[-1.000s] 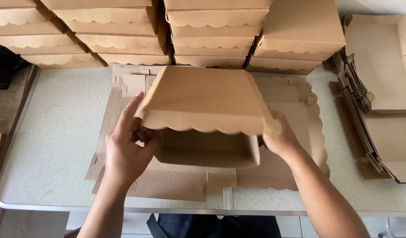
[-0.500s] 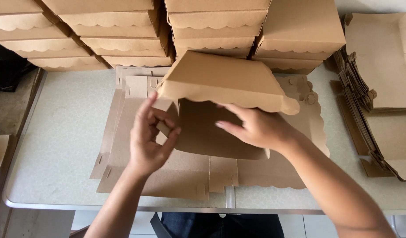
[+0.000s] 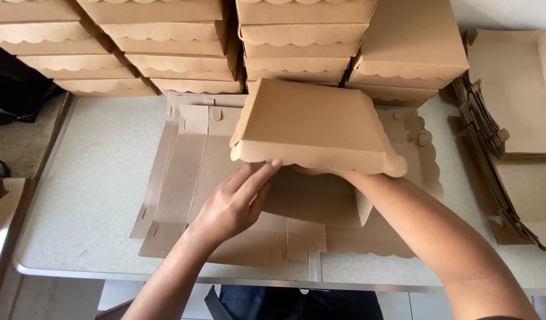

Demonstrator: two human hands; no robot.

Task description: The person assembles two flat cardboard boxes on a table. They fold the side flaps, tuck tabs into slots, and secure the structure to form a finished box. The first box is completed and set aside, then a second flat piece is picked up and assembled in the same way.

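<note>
**Kraft box tipped up between my two hands**

My left hand (image 3: pixel 234 201) sits just below the half-folded box (image 3: pixel 314 127), fingers held together and stretched forward so the tips touch the scalloped front edge of its lid. My right hand is hidden under that same lid; only the forearm shows, running in from the lower right, so I cannot tell whether that hand is spread or pinching. The box stands tilted, its lid raised toward me and its open tray hanging beneath, over the flat cut-out sheets (image 3: pixel 184 178) that lie on the pale table (image 3: pixel 89 178).

Behind the box I count four stacks of finished boxes (image 3: pixel 296 47), edge to edge along the far side of the table, each several layers deep. To the right of the box leans one pile of unfolded blanks (image 3: pixel 510 118). Left of the table, well away from the box, a dark bag (image 3: pixel 12 89) rests on the floor.

Half a second ago my right hand lay open on top of the tray; it has since slipped under the lid, and my left hand has closed its spread fingers.
</note>
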